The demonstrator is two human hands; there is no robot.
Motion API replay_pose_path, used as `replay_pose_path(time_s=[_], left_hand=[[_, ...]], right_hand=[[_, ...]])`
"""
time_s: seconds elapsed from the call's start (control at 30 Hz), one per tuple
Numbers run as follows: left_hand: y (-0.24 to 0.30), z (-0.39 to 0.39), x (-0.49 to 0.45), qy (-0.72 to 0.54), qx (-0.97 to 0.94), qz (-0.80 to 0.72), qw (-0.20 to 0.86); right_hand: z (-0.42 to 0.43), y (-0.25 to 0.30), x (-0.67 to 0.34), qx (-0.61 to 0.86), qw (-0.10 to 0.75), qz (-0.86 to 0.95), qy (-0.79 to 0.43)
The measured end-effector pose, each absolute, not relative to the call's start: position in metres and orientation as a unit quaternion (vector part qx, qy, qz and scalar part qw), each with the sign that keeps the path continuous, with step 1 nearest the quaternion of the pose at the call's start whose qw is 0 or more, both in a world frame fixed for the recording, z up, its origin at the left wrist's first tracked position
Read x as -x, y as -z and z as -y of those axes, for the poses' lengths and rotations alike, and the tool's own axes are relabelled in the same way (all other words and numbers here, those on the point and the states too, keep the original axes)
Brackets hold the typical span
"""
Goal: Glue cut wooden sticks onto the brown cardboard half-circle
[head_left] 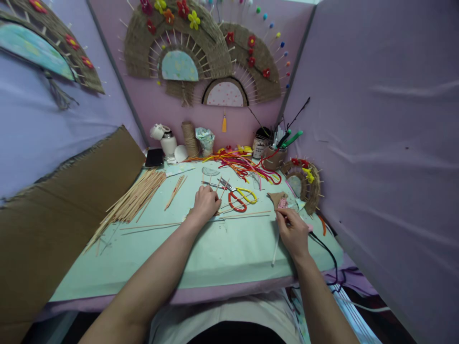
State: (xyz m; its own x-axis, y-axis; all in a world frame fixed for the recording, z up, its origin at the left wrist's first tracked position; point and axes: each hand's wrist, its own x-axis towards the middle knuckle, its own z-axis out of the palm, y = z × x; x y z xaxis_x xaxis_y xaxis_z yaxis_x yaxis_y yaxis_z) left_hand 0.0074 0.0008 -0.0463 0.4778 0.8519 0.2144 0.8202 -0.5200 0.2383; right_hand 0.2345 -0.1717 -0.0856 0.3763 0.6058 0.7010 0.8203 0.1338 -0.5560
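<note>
My left hand (207,203) is closed at the middle of the table, its fingers bunched around thin wooden sticks (224,188) that poke up past the knuckles. Beside it lie scissors with one red and one yellow handle (237,201). A long stick (247,214) runs crosswise on the table, partly behind the left wrist. At the right, my right hand (292,229) has its fingertips pinched together by a brown scrap of cloth (277,198) and a pink patterned piece (282,202); what they hold is too small to tell. A white rod (275,251) sticks out below this hand.
A pile of wooden sticks (138,196) lies left, beside a cardboard panel (71,220). Colourful fuzzy stems (244,165), a twine spool (189,136) and a pen holder (275,157) are at the back. A black cord (328,251) trails off the right side.
</note>
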Motion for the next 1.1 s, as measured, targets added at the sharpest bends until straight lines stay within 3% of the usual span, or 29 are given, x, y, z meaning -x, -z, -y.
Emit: replay_pose_path(time_s=[1.1], left_hand=[[0.0449,-0.0009,-0.0075,-0.147,-0.851,-0.504,0.030]], right_hand=[[0.1705,0.0881,-0.2360,0.648,0.506,0.560,0.102]])
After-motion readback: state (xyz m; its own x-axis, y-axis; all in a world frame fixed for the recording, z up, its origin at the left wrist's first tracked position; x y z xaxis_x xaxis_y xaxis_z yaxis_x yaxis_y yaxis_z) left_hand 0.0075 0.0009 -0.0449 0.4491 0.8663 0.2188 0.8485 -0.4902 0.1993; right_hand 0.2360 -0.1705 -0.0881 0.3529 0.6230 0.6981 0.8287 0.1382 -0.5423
